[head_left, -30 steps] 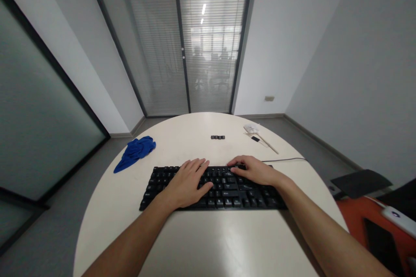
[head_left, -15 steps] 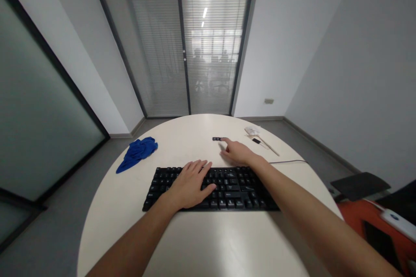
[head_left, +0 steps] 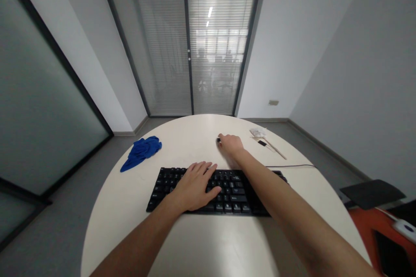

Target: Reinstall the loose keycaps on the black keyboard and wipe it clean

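A black keyboard (head_left: 237, 198) lies across the round table in front of me. My left hand (head_left: 195, 186) rests palm down on its left and middle keys, fingers stretched out and thumb apart. Beyond the keyboard, my right hand (head_left: 230, 143) is closed at the small black keycaps (head_left: 218, 140). Only one dark end of them shows at the fingertips; the rest is hidden by the hand. My right forearm passes over the right part of the keyboard and covers many keys there.
A crumpled blue cloth (head_left: 143, 150) lies at the left. On the right are a thin stick (head_left: 275, 149), a small black piece (head_left: 261, 143) and a clear plastic bundle (head_left: 258, 132). A cable (head_left: 292, 165) runs to the right edge. An orange chair (head_left: 364, 225) holds a phone-like black object (head_left: 393, 253).
My right hand has gone from a finger touching the row of keycaps to closing over them, hiding most of the row. My left hand stays on the keyboard. The view has shifted slightly.
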The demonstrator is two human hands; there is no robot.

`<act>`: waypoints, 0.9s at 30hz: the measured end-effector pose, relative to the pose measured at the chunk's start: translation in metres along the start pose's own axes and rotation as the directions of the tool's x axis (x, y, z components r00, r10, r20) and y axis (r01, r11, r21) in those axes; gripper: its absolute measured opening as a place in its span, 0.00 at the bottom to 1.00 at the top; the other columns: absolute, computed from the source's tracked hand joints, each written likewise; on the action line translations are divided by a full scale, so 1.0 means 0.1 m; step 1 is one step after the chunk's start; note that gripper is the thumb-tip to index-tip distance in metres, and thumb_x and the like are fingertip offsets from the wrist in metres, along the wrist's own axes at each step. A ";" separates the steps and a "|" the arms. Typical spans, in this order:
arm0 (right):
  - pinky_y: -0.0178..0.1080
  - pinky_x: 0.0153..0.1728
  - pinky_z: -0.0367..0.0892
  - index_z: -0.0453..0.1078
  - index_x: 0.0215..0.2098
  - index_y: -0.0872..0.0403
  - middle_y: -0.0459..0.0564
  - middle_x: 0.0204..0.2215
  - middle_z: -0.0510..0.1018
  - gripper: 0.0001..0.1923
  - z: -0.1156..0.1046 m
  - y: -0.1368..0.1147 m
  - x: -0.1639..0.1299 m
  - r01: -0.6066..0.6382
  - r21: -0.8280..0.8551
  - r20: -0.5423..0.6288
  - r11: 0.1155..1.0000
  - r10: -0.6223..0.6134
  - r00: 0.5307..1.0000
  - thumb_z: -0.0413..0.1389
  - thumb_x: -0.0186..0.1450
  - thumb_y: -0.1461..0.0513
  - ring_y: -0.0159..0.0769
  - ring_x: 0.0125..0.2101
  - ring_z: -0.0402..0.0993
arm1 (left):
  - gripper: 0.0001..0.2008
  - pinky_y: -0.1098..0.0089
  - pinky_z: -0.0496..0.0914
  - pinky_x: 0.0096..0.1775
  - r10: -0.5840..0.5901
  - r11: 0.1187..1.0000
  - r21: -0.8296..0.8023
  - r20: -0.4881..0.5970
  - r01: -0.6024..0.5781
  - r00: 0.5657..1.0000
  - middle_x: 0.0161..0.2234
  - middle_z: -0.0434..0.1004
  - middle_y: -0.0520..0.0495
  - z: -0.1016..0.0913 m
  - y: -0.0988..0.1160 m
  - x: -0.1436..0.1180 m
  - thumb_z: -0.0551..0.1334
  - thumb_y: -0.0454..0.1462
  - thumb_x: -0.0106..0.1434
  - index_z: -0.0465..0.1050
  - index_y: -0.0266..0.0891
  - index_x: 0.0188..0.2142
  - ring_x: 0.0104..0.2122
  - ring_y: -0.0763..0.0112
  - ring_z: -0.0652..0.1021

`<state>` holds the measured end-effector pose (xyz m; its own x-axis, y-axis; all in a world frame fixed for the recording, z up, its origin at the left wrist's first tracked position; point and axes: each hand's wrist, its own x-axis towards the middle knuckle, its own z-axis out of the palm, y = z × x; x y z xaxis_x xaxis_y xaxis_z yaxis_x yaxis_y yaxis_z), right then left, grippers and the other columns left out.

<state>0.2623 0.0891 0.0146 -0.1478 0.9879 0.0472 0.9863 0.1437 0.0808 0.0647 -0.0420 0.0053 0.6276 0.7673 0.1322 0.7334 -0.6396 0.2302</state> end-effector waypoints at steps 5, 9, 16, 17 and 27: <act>0.45 0.46 0.67 0.69 0.53 0.58 0.66 0.46 0.79 0.18 0.00 -0.01 -0.02 0.015 0.020 -0.019 1.000 -0.015 1.000 0.45 0.72 0.60 0.50 0.47 0.77 | 0.31 0.52 0.54 0.64 0.018 1.000 -0.017 -0.023 -0.019 1.000 0.66 0.61 0.40 0.01 -0.01 0.00 0.52 0.53 0.70 0.56 0.40 0.67 0.64 0.53 0.62; 0.45 0.46 0.67 0.71 0.52 0.58 0.66 0.45 0.79 0.17 -0.01 -0.03 -0.07 0.043 0.064 -0.037 0.997 -0.041 0.998 0.47 0.71 0.60 0.50 0.47 0.77 | 0.31 0.51 0.54 0.64 0.021 1.000 -0.021 -0.028 -0.022 0.999 0.65 0.61 0.40 0.02 -0.02 0.00 0.52 0.53 0.70 0.56 0.41 0.66 0.64 0.53 0.62; 0.37 0.40 0.68 0.76 0.46 0.50 0.52 0.41 0.82 0.14 -0.09 0.07 -0.39 0.143 0.244 -0.039 0.959 -0.137 0.990 0.53 0.68 0.55 0.41 0.41 0.79 | 0.31 0.53 0.55 0.64 0.015 1.000 0.008 -0.023 -0.015 1.000 0.65 0.62 0.39 0.00 0.00 0.00 0.53 0.52 0.70 0.58 0.39 0.66 0.63 0.53 0.63; 0.36 0.39 0.68 0.77 0.45 0.51 0.51 0.41 0.83 0.14 -0.09 0.09 -0.47 0.158 0.305 -0.041 0.939 -0.153 0.987 0.54 0.68 0.55 0.39 0.39 0.79 | 0.30 0.53 0.56 0.64 0.018 1.000 0.009 -0.025 -0.018 1.000 0.65 0.62 0.39 0.00 0.00 0.00 0.53 0.52 0.70 0.58 0.39 0.66 0.63 0.53 0.64; 0.39 0.42 0.71 0.76 0.40 0.54 0.50 0.36 0.83 0.11 0.07 0.21 -1.11 0.199 0.807 -0.097 0.556 -0.206 0.974 0.58 0.63 0.57 0.39 0.38 0.79 | 0.31 0.53 0.55 0.64 0.011 1.000 0.000 -0.020 -0.011 1.000 0.65 0.62 0.39 0.01 0.00 -0.01 0.53 0.52 0.70 0.58 0.37 0.65 0.64 0.53 0.63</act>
<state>0.3000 -0.0175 0.0039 -0.3545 0.9265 0.1263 0.5780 0.3233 -0.7493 0.0645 -0.0423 0.0042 0.6302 0.7610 0.1540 0.7265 -0.6479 0.2289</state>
